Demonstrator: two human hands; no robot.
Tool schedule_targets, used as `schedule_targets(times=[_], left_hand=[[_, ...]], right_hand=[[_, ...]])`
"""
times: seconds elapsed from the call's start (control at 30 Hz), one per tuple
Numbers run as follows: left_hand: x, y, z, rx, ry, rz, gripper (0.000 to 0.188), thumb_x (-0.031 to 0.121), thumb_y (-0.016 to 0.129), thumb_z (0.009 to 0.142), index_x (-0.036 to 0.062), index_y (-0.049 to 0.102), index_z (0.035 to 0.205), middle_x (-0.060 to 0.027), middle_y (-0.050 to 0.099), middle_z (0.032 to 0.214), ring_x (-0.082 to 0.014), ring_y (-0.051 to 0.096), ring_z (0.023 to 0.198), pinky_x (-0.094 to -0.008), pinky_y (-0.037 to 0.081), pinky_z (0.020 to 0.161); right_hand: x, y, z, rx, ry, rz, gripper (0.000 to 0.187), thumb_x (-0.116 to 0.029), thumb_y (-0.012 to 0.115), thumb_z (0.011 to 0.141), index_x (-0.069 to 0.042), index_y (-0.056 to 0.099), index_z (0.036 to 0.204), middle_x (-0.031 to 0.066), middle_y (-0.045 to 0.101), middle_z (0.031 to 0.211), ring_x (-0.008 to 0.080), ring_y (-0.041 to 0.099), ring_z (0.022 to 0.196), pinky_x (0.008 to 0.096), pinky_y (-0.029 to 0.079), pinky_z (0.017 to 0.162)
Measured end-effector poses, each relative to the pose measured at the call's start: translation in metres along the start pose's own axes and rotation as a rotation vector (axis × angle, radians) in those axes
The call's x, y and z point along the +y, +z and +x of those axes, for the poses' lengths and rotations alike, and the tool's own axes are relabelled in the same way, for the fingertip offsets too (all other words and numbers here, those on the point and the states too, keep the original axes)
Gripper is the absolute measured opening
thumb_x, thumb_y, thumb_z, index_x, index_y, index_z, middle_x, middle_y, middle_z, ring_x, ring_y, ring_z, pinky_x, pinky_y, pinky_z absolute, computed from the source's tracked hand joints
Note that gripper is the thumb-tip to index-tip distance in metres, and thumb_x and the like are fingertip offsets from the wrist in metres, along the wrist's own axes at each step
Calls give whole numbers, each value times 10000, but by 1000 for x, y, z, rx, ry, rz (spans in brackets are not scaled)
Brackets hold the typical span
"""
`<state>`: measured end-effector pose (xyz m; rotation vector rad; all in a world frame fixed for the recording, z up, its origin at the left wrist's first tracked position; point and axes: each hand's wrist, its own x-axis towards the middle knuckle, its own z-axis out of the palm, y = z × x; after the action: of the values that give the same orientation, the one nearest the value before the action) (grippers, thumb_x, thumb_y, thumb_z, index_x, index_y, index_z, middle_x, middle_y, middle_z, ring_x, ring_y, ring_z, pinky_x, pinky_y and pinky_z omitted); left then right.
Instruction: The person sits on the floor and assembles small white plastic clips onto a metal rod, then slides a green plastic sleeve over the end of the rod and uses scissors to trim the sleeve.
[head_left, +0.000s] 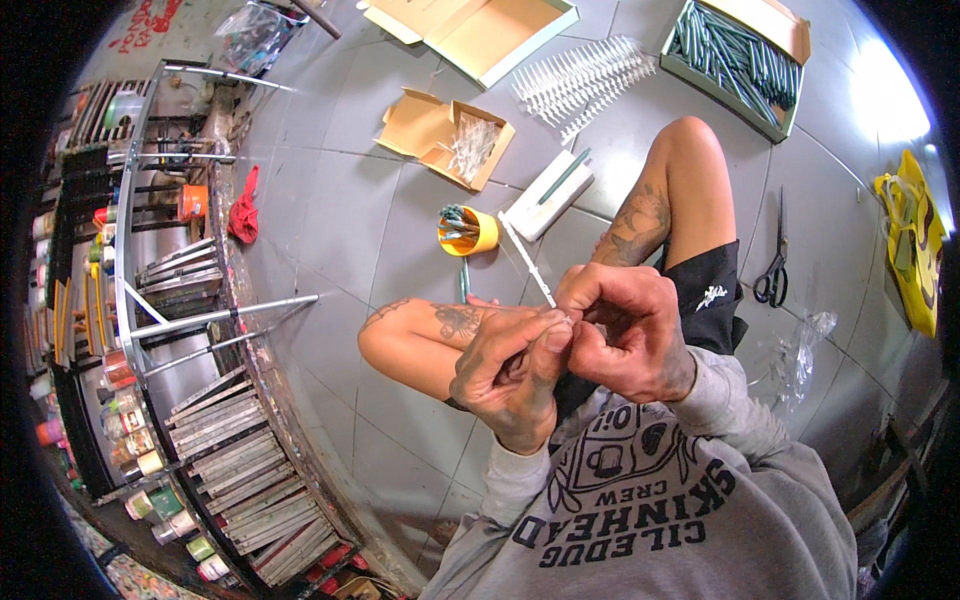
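Note:
My left hand (510,372) and my right hand (632,328) meet in front of my lap, fingertips almost touching. A thin, notched white plastic strip (526,259) slants up and away from the left fingertips. The right thumb and fingers are pinched together at the strip's near end; what lies between them is hidden. Just beyond the strip stands a yellow cup (487,236) full of dark green pen-like sticks (457,222). Beside it a white oblong box (548,200) carries one green stick (566,176). Another green stick (465,278) lies near the cup's base.
Ahead on the grey tiles lie white notched strips (585,82), a small carton (408,127) of clear pieces, an open flat box (500,45) and a box (735,118) of green sticks. Black scissors (776,270) and a yellow bag (915,245) lie right; a metal rack (135,270) stands left.

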<state>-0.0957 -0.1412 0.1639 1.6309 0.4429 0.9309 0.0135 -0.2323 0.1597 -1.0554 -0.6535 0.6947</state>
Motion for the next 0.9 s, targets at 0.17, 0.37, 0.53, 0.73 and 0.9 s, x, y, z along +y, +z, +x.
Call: schedule_targets(times=[0.17, 0.37, 0.53, 0.73, 0.9], left_hand=[[8, 1, -3, 35, -202, -204, 122, 17, 746, 837, -29, 701, 940, -96, 700, 917, -133, 625, 816, -240, 495, 756], [19, -1, 8, 11, -432, -467, 140, 98, 699, 887, -9, 679, 975, -19, 591, 789, -77, 473, 619, -201, 364, 542], [19, 4, 10, 54, -484, -460, 147, 123, 669, 917, -4, 672, 992, -5, 528, 762, -66, 400, 563, -220, 305, 489], [16, 8, 6, 112, -559, -541, 194, 177, 649, 946, 16, 666, 1053, 3, 540, 749, -61, 408, 562, -216, 313, 489], [14, 10, 7, 141, -593, -588, 223, 214, 649, 954, 25, 664, 1072, 12, 547, 737, -58, 417, 558, -204, 320, 493]], right_hand=[[1, -7, 6, 1, -345, -306, 68, -16, 654, 766, 2, 634, 828, 83, 635, 727, 181, 638, 627, 276, 515, 609], [-5, -2, 3, -58, -23, 177, 79, -9, 654, 840, 14, 660, 916, 62, 674, 839, 123, 650, 786, 259, 525, 715], [-1, -3, 0, -72, 137, 328, 93, -29, 647, 909, 26, 657, 983, 35, 684, 907, 86, 620, 876, 247, 519, 764], [-4, -2, 2, -95, 179, 422, 156, -55, 637, 950, 43, 635, 1071, 61, 689, 912, 88, 639, 814, 237, 537, 722], [-8, 1, 3, -48, 161, 449, 149, -47, 630, 956, 77, 618, 1038, 96, 641, 892, 111, 629, 717, 235, 496, 620]])
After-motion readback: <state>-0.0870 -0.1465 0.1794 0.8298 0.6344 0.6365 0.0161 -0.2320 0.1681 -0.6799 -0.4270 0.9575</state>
